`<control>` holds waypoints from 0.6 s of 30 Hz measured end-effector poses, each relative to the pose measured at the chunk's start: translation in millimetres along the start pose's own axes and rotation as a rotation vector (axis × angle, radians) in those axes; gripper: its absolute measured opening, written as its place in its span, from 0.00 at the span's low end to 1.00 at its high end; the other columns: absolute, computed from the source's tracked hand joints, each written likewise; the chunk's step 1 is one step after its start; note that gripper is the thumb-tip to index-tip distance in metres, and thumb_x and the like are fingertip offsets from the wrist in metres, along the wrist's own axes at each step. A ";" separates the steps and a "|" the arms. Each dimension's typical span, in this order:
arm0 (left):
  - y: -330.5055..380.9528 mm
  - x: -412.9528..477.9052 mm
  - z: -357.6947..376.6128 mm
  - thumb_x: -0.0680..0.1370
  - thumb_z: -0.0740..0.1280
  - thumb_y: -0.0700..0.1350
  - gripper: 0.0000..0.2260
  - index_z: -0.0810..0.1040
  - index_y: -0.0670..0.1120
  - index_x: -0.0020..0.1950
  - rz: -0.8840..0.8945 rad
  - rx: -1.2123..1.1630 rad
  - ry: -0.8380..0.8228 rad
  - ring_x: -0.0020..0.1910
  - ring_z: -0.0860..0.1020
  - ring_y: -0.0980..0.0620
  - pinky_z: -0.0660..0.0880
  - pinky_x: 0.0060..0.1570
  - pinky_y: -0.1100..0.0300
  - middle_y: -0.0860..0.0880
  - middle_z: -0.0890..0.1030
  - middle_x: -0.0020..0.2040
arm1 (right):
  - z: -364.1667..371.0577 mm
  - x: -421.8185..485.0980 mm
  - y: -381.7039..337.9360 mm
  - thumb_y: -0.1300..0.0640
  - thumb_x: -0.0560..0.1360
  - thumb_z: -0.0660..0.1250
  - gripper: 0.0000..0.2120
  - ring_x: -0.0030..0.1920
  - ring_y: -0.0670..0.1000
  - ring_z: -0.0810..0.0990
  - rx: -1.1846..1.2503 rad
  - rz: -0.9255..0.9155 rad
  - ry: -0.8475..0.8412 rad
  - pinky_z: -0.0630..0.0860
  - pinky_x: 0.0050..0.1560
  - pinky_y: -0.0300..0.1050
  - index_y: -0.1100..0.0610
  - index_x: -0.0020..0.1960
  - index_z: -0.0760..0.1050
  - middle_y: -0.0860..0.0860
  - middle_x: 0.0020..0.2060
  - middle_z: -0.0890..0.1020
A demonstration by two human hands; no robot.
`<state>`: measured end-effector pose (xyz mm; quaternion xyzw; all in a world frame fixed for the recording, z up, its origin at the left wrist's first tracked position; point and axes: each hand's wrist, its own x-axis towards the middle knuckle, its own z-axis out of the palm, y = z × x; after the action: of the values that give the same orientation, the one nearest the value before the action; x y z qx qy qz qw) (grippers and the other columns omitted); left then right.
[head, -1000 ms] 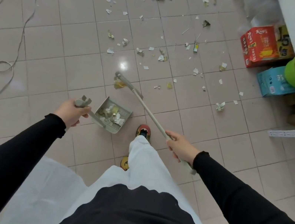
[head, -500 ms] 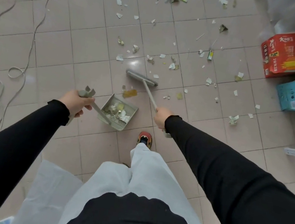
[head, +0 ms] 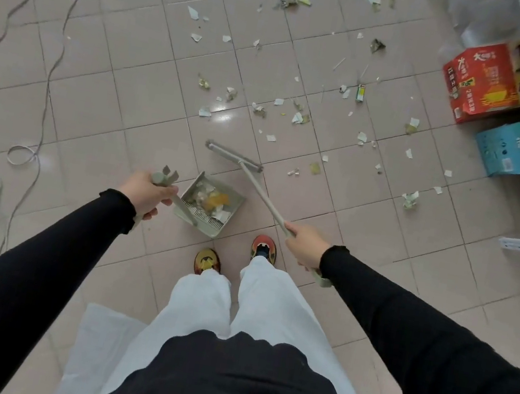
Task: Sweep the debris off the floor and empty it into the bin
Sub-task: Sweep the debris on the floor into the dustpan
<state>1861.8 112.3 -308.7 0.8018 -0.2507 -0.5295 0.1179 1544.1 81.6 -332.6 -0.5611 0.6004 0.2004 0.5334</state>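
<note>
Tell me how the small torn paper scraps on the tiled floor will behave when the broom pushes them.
The torn paper scraps look thin and light, so probably slide easily on the glossy tiles. Flat ones may slip under the grey broom head.

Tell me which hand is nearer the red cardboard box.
Right. The right hand grips the broom handle, below-left of the red cardboard box; the left hand, holding the dustpan, sits farther left.

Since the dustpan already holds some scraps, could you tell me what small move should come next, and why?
Probably reach the broom head forward past the nearest scraps and draw them back to the dustpan. The head sits just beyond the pan's open edge, the pan has room, and much debris lies farther out on the floor.
</note>
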 end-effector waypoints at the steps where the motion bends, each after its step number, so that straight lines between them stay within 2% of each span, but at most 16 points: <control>1: -2.6 0.7 -1.6 0.81 0.66 0.45 0.09 0.78 0.41 0.56 0.003 0.005 -0.007 0.28 0.68 0.51 0.67 0.29 0.60 0.41 0.81 0.49 | 11.8 10.5 -8.2 0.63 0.81 0.53 0.22 0.32 0.50 0.71 -0.025 0.020 -0.005 0.69 0.31 0.42 0.53 0.74 0.68 0.57 0.44 0.78; 3: -6.2 2.2 -4.2 0.80 0.67 0.46 0.10 0.78 0.40 0.56 0.010 0.016 -0.015 0.28 0.68 0.51 0.67 0.30 0.60 0.41 0.81 0.49 | 32.4 24.9 -18.4 0.63 0.81 0.53 0.22 0.32 0.51 0.72 0.019 0.063 -0.059 0.70 0.32 0.42 0.54 0.73 0.68 0.58 0.47 0.80; 7: -7.6 4.5 -10.6 0.80 0.66 0.46 0.12 0.79 0.39 0.57 0.048 0.078 -0.030 0.29 0.69 0.51 0.68 0.30 0.61 0.41 0.82 0.50 | 39.7 0.9 -16.0 0.60 0.80 0.54 0.21 0.23 0.46 0.69 0.204 0.074 -0.140 0.66 0.24 0.37 0.47 0.70 0.71 0.49 0.29 0.76; 11: -2.2 9.5 -16.8 0.81 0.66 0.46 0.11 0.78 0.40 0.59 0.095 0.116 -0.068 0.30 0.68 0.51 0.68 0.30 0.61 0.42 0.81 0.50 | 34.5 -44.1 16.1 0.59 0.79 0.57 0.23 0.23 0.45 0.66 0.498 0.057 -0.186 0.65 0.22 0.38 0.43 0.71 0.68 0.52 0.36 0.71; 14: 6.8 17.7 -15.9 0.80 0.67 0.46 0.11 0.78 0.40 0.58 0.135 0.156 -0.093 0.29 0.68 0.51 0.67 0.29 0.61 0.39 0.82 0.51 | 39.2 -56.6 32.4 0.61 0.78 0.57 0.23 0.23 0.46 0.67 0.601 0.050 -0.115 0.66 0.21 0.39 0.38 0.67 0.70 0.53 0.38 0.72; 18: 27.5 29.3 -7.0 0.80 0.67 0.45 0.11 0.77 0.40 0.59 0.192 0.206 -0.137 0.28 0.67 0.50 0.66 0.30 0.62 0.38 0.81 0.50 | 38.8 -50.2 41.1 0.62 0.79 0.57 0.24 0.24 0.48 0.67 0.684 0.058 0.056 0.67 0.20 0.39 0.46 0.73 0.68 0.54 0.36 0.71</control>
<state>1869.7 73.1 -316.5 0.7440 -0.3866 -0.5408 0.0675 1513.7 149.2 -317.4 -0.3380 0.6630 -0.0129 0.6679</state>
